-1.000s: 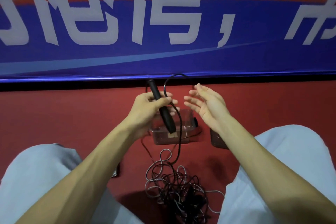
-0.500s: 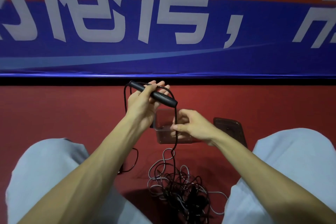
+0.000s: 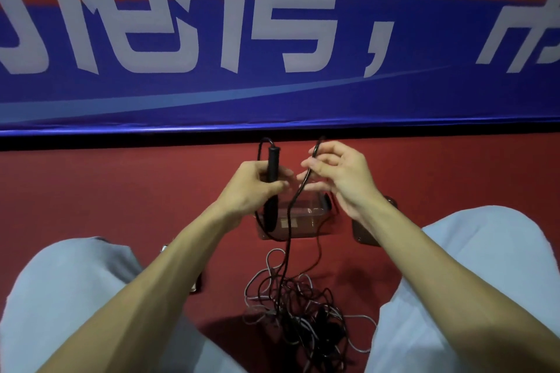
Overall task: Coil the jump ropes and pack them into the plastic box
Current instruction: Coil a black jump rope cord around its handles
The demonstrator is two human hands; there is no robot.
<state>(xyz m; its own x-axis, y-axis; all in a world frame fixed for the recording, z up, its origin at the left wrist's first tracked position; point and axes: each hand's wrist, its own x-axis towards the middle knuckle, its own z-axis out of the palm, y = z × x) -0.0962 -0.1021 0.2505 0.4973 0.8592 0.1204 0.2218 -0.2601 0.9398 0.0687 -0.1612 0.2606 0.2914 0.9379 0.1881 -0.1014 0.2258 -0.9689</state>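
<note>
My left hand grips a black jump rope handle held upright above the clear plastic box on the red floor. My right hand pinches the black rope cord just right of the handle. The cord hangs down in front of the box to a tangled pile of black and grey ropes lying between my knees. A loop of cord arches over the top of the handle.
A dark brown box lid lies right of the box, partly hidden by my right wrist. My knees in light grey trousers flank the pile. A blue banner stands along the far edge of the floor.
The handle turned from lying sideways to upright in my left hand. My right hand rose from the box up beside the handle, drawing the cord with it.
</note>
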